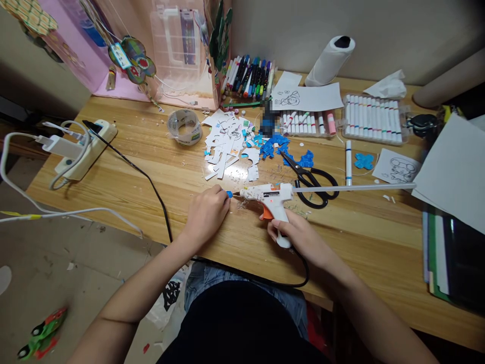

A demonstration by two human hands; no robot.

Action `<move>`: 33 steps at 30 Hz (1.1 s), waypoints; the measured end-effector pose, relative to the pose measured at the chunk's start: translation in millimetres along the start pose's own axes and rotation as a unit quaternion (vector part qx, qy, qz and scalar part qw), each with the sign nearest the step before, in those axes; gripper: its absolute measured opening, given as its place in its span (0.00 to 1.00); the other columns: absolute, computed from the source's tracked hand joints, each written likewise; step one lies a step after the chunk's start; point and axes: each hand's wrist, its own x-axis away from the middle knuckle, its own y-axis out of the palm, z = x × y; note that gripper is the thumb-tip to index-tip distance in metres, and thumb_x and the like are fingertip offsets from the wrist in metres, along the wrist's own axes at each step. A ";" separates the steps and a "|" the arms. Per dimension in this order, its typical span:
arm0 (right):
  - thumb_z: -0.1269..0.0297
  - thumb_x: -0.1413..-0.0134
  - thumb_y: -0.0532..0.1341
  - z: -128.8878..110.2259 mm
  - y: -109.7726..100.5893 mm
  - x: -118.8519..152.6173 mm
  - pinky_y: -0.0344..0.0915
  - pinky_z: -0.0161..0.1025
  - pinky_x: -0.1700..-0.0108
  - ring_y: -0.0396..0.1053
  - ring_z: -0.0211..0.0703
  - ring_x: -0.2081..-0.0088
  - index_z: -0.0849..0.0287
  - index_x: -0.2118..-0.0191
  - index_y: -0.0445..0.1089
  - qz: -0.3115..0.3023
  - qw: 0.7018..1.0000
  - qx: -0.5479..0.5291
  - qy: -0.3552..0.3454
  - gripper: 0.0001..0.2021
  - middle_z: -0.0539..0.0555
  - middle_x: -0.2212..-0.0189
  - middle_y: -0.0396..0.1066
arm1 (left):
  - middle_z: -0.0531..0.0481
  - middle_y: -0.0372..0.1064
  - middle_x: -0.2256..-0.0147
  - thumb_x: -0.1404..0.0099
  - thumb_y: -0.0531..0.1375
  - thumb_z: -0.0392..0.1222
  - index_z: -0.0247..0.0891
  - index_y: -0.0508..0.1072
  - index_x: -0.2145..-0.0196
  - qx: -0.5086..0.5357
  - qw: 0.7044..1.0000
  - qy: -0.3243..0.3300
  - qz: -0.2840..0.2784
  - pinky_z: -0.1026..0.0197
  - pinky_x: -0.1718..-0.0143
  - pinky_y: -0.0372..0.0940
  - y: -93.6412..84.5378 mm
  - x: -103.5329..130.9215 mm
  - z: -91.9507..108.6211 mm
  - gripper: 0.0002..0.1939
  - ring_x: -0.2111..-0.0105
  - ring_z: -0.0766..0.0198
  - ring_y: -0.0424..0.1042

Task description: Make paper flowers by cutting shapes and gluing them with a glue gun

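My right hand [290,230] is wrapped round the handle of a white hot glue gun [278,207] with an orange trigger. A long glue stick [359,187] juts out of its back to the right. The nozzle points left and meets, or nearly meets, a small blue piece [229,194] pinched in my left hand [208,212]. Whether they touch I cannot tell. Black-handled scissors [316,184] lie just behind the gun, partly under the glue stick. White paper scraps [227,144] and crumpled blue pieces [275,145] are heaped beyond my hands.
A roll of clear tape [184,127] stands left of the scraps. A power strip [87,151] with cables sits at the left. Markers [373,119] line the back, near a white roll [329,60]. A blue flower shape [364,161] lies at the right. The gun's black cord [303,268] hangs near the front edge.
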 end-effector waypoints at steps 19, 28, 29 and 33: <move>0.59 0.45 0.50 1.6 1.0 0.3 0.56 0.35 0.72 0.59 0.37 0.76 0.59 0.75 0.60 -0.011 1.000 -0.002 -0.003 0.12 0.49 0.79 0.63 | 0.49 0.70 0.68 0.37 0.53 0.40 0.37 0.73 0.68 0.138 0.989 -0.033 0.046 0.63 0.67 0.59 9.3 4.6 -4.5 0.09 0.67 0.63 0.69; 0.59 0.46 0.50 0.1 1.8 -1.9 0.56 0.35 0.72 0.59 0.37 0.76 0.59 0.74 0.59 -0.016 1.000 -0.004 0.001 0.11 0.49 0.79 0.63 | 0.48 0.70 0.67 0.37 0.53 0.40 0.38 0.73 0.68 0.149 0.987 -0.034 0.057 0.63 0.66 0.60 11.7 6.2 -5.1 0.09 0.67 0.63 0.69; 0.59 0.46 0.50 0.8 2.0 -2.2 0.56 0.35 0.73 0.59 0.37 0.76 0.59 0.73 0.59 -0.017 1.000 -0.008 0.004 0.10 0.49 0.79 0.63 | 0.48 0.70 0.67 0.37 0.53 0.40 0.38 0.73 0.68 0.150 0.986 -0.035 0.058 0.63 0.66 0.59 11.8 6.2 -5.0 0.09 0.67 0.63 0.69; 0.59 0.46 0.50 3.9 3.2 -3.6 0.56 0.35 0.74 0.59 0.37 0.77 0.59 0.71 0.61 -0.024 0.999 -0.023 0.010 0.10 0.48 0.79 0.62 | 0.48 0.69 0.67 0.37 0.53 0.39 0.38 0.73 0.68 0.149 0.986 -0.042 0.062 0.63 0.66 0.59 12.5 6.8 -4.2 0.09 0.66 0.63 0.69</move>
